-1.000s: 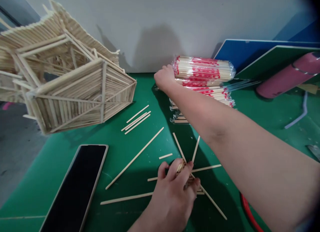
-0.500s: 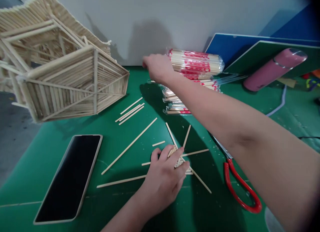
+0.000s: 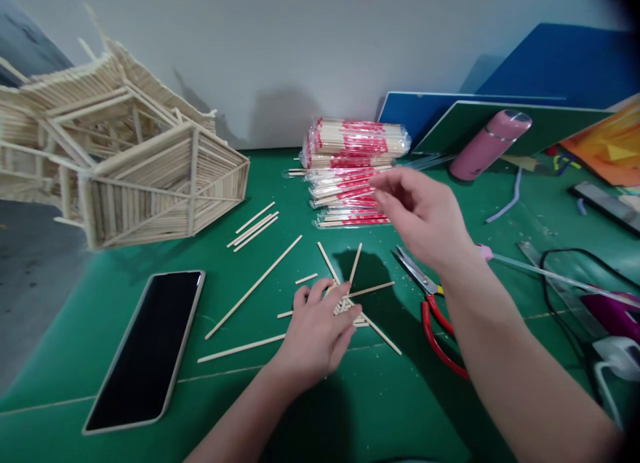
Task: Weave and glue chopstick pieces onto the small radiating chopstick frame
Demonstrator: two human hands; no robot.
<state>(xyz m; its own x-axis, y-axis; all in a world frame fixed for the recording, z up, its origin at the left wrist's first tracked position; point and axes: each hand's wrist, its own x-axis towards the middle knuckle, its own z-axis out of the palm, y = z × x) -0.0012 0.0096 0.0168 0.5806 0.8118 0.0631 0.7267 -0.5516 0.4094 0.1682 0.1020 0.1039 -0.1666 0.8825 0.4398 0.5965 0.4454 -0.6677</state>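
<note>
My left hand [image 3: 317,330] rests low on the green table, its fingers bent over a small cluster of crossed wooden sticks [image 3: 343,308] and holding it down. Longer sticks fan outward from this cluster, one of them a stick [image 3: 384,336] pointing to the lower right. In the air, my right hand [image 3: 420,213] is loosely curled before the plastic-wrapped bundles of sticks [image 3: 345,176]; a small gap shows between thumb and fingers, with nothing visible in it. Beneath it lie red-handled scissors [image 3: 425,290], partly covered by my right forearm.
A large model built of sticks [image 3: 165,183] stands at the left. Loose short sticks [image 3: 255,230] and one long stick [image 3: 255,293] lie near a phone [image 3: 145,350]. A pink bottle [image 3: 490,146] leans by boards [image 3: 450,126]. A cable [image 3: 555,303] runs at the right.
My right hand has come back from the left end of the wrapped bundles toward the right and nearer me. My left hand stays on the stick cluster. The view has shifted right.
</note>
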